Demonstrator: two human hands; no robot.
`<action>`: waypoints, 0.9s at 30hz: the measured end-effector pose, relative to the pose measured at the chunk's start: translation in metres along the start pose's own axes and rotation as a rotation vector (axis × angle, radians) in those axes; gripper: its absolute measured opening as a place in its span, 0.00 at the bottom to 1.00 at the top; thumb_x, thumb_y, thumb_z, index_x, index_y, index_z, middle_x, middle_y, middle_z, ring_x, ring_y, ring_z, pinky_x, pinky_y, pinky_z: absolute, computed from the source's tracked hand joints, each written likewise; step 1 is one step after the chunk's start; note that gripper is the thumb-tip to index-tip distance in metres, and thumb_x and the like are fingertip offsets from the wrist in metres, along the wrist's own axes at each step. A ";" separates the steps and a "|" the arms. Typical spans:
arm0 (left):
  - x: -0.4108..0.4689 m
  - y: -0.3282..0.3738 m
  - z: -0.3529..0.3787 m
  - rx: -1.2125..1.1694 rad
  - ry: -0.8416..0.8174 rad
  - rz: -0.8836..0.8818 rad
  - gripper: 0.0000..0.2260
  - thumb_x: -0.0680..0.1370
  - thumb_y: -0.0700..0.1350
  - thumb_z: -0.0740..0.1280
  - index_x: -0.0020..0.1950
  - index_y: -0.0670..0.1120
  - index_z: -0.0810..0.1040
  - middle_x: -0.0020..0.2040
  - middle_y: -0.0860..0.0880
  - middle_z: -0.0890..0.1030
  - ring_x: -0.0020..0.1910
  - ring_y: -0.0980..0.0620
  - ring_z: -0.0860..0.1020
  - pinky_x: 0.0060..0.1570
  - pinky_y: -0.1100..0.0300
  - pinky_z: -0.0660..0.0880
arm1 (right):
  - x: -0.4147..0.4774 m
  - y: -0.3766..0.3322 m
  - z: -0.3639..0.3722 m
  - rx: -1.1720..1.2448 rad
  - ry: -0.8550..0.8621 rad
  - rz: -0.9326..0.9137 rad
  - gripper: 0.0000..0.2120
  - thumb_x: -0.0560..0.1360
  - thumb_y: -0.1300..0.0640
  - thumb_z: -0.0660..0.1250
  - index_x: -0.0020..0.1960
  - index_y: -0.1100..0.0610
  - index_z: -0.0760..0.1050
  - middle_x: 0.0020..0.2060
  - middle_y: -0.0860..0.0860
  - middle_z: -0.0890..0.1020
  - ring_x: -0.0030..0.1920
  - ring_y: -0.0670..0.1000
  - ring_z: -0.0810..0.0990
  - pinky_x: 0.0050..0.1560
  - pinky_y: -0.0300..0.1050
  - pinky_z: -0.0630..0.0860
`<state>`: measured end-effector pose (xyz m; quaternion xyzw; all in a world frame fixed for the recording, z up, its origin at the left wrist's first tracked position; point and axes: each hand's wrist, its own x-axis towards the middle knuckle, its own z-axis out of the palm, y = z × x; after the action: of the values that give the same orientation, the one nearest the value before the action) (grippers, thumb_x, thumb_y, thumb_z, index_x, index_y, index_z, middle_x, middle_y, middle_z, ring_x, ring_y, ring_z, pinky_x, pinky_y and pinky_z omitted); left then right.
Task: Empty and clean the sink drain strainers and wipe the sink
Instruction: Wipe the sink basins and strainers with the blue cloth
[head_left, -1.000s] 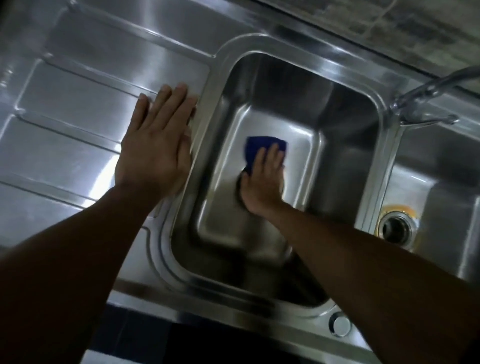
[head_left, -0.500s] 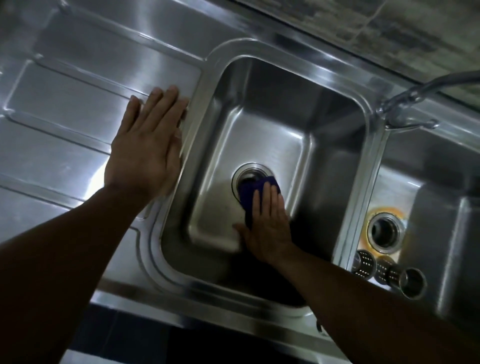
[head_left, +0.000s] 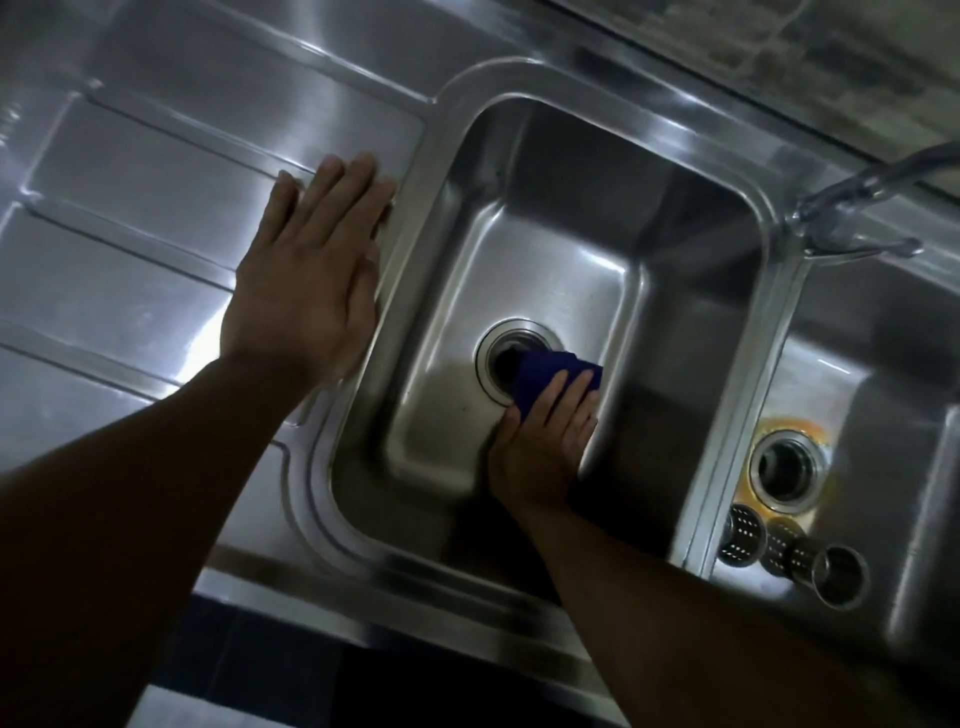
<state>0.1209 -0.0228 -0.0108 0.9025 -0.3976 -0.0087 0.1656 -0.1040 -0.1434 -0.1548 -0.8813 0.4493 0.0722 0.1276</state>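
A steel double sink fills the view. My right hand (head_left: 548, 441) presses a dark blue cloth (head_left: 545, 376) on the floor of the left basin (head_left: 561, 249), at the right edge of its open drain hole (head_left: 506, 358). My left hand (head_left: 306, 275) lies flat and open on the drainboard (head_left: 156, 208), fingers against the basin's left rim. In the right basin (head_left: 883, 364), two perforated metal strainer baskets (head_left: 789, 545) lie on their sides below a second drain hole (head_left: 787, 467) ringed with orange stain.
A chrome tap (head_left: 852, 202) stands at the divider behind the basins, its spout reaching right. A tiled wall (head_left: 831, 57) runs along the back. The counter's front edge (head_left: 415, 613) drops to a dark floor below.
My right hand has pulled the blue cloth from the far part of the basin floor back to the drain's right edge. My left hand stays flat on the drainboard. The view shifted right.
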 end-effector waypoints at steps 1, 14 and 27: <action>0.000 0.000 0.000 -0.005 0.004 0.003 0.23 0.85 0.45 0.53 0.80 0.44 0.62 0.81 0.45 0.61 0.82 0.47 0.56 0.81 0.45 0.51 | 0.008 0.000 -0.001 0.001 0.017 0.005 0.34 0.80 0.47 0.58 0.80 0.65 0.57 0.79 0.66 0.56 0.79 0.68 0.56 0.78 0.64 0.56; 0.000 0.000 0.001 -0.031 0.014 0.003 0.23 0.85 0.45 0.53 0.80 0.43 0.63 0.81 0.44 0.62 0.82 0.46 0.57 0.81 0.45 0.51 | 0.102 0.023 -0.035 -0.223 -0.191 -0.096 0.36 0.81 0.53 0.54 0.80 0.69 0.42 0.79 0.71 0.45 0.80 0.68 0.45 0.81 0.61 0.46; 0.000 -0.003 0.004 0.008 0.037 0.031 0.23 0.84 0.47 0.51 0.80 0.43 0.64 0.81 0.44 0.63 0.82 0.45 0.58 0.80 0.43 0.53 | -0.013 -0.001 -0.063 -0.056 -0.909 -0.515 0.24 0.75 0.61 0.71 0.71 0.62 0.75 0.73 0.60 0.73 0.73 0.58 0.71 0.73 0.41 0.64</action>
<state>0.1223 -0.0226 -0.0156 0.8969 -0.4082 0.0121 0.1696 -0.1099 -0.1506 -0.0906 -0.8460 0.1152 0.4255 0.2999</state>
